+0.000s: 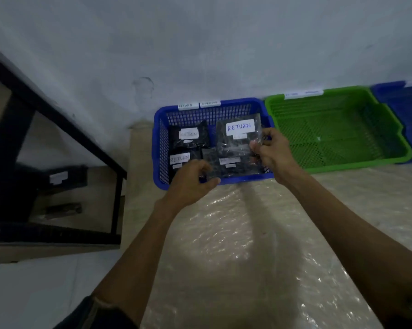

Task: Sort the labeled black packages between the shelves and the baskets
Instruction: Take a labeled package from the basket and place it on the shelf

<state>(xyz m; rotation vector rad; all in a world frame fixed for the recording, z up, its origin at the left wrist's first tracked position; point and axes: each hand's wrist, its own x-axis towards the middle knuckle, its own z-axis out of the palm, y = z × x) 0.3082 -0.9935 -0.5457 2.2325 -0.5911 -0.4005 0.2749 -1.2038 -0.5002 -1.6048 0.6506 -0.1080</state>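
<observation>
Right hand (273,153) pinches a glossy black package (233,144) labelled RETURN.

You will find the blue basket (159,143) covered wall to wall with packages (190,141); entry is from above only. The green basket (330,134) just beside it gives open room. The wall (200,55) closes the far side. The shelf frame (57,118) bars the left. The floor (247,233) in front is passable.

Dim, bluish, slightly soft wide-angle view; glare glints off the plastic sheet (235,233), edges bend, corners darken.
</observation>
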